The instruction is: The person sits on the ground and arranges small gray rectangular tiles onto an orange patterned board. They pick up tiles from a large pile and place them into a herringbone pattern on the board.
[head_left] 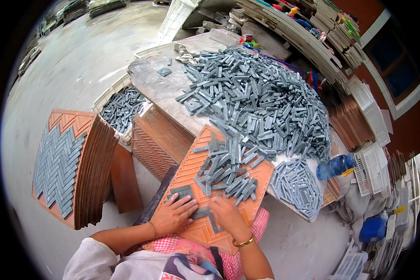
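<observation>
An orange tray with herringbone grooves [185, 171] lies tilted across my lap, one end against the work table. Loose grey stone strips [226, 175] are heaped on its upper part. A few grey strips [182, 192] sit in the grooves near my hands. My left hand [175, 215] rests flat on the tray with its fingers spread, touching the set strips. Just right of it, my right hand [226, 214] is curled with its fingertips close together, over the grooves beside a strip. Its fingers hide whatever may be between them.
A large heap of grey strips [261, 107] covers much of the table [149, 70]. At left stands a tray stack topped by a strip-filled tray [60, 168]. Behind it is a crate [108, 93] of strips. To the right are a blue water bottle [333, 167] and white crates [368, 112].
</observation>
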`<state>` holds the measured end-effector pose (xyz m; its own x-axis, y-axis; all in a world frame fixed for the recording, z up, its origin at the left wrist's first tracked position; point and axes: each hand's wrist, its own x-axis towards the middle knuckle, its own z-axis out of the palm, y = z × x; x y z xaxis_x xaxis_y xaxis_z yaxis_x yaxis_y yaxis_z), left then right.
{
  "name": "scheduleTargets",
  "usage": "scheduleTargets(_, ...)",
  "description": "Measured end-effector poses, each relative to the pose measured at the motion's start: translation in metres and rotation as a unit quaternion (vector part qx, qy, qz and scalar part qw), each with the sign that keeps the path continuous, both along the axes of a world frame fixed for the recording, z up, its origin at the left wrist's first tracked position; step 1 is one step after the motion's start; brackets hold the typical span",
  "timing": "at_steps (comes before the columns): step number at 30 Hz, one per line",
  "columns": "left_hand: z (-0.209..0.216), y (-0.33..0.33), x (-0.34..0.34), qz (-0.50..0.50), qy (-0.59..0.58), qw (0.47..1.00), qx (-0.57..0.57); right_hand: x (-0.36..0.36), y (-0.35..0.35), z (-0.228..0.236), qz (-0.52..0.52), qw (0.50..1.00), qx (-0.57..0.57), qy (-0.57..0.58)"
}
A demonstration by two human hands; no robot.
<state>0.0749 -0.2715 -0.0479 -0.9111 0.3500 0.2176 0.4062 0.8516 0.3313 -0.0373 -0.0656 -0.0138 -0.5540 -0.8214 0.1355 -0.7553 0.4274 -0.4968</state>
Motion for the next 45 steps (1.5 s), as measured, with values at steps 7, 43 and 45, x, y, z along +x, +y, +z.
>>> scheduleTargets(7,-0.004,0.006,0.001,-0.019,0.046,0.999,0.017,0.000,0.003,0.008,-0.111,0.993,-0.048,-0.015)
scheduleTargets(43,0.014,0.030,-0.008,0.036,-0.079,0.950,0.301,0.069,0.018,0.019,-0.281,0.959,-0.028,-0.013)
scheduleTargets(45,0.018,0.037,-0.011,0.051,-0.244,0.827,0.504,0.072,0.014,0.024,-0.264,0.963,-0.049,-0.001)
